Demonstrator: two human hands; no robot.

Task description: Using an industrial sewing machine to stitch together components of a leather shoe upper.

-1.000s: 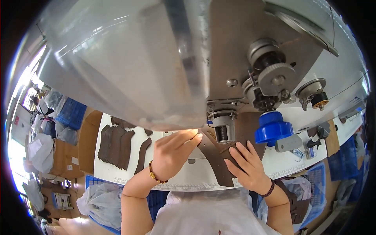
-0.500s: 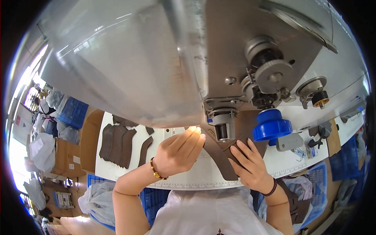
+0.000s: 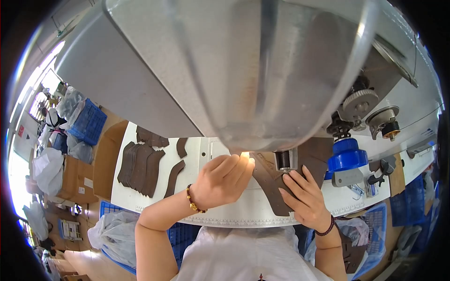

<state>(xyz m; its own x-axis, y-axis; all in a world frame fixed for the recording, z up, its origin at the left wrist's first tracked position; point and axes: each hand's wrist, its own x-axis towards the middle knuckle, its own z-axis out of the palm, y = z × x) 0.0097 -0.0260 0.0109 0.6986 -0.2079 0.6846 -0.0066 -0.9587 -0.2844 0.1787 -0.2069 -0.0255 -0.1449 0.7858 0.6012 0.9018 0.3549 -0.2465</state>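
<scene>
Counter (image 3: 130, 202), white, one: curved front edge, with a ruler strip (image 3: 225, 219) along it.

Sewing machine (image 3: 136, 89), grey, one: it overhangs the counter in front of you, with a blue knob (image 3: 347, 158) on its right.

Brown strip (image 3: 273, 194), curved, one: between your two hands, lower end near the counter's front edge, upper part beside the machine's roller (image 3: 283, 160).

Brown panel (image 3: 318, 152), broad, one: against the strip's right side, partly under the machine.

Your right hand (image 3: 305, 200), beaded bracelet at the wrist: grip unclosed, fingers spread and laid on the brown panel.

Your left hand (image 3: 224, 181), beaded bracelet at the wrist: fingers drawn together, tips brightly lit just left of the strip. Glare there hides whether the grip has anything in it; you cannot tell from this view.

Brown pieces (image 3: 140, 169), overlapping, one group: left on the counter.

Loose curved piece (image 3: 174, 179), brown, one: between that group and your left forearm.
</scene>
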